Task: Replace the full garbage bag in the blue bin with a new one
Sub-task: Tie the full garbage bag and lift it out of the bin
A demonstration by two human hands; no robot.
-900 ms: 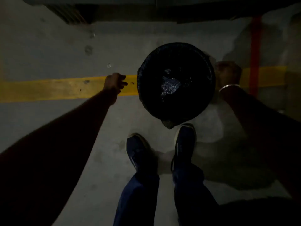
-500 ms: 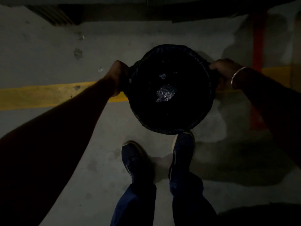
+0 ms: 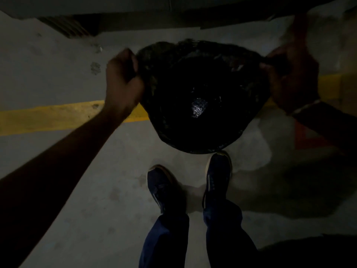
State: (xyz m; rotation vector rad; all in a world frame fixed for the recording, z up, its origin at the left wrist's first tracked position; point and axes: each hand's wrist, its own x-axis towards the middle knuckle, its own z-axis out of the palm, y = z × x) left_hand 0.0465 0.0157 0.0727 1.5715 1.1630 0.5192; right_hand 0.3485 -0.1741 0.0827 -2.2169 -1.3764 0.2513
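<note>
Left hand (image 3: 123, 82) and right hand (image 3: 289, 78), fingers clamped on opposite rim edges of crinkled black plastic garbage bag (image 3: 202, 89); dim concrete floor (image 3: 96, 190).

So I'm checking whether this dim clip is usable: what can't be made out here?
All in the head view:
- Blue bin: hidden under the black bag; its colour cannot be seen.
- Bag contents: lost in darkness, apart from one shiny scrap.
- Right hand: motion-blurred and in shadow, fingers indistinct.
- Left hand: its fingertips are buried in the bag's edge.
- Right forearm: cut off by the frame edge.
</note>
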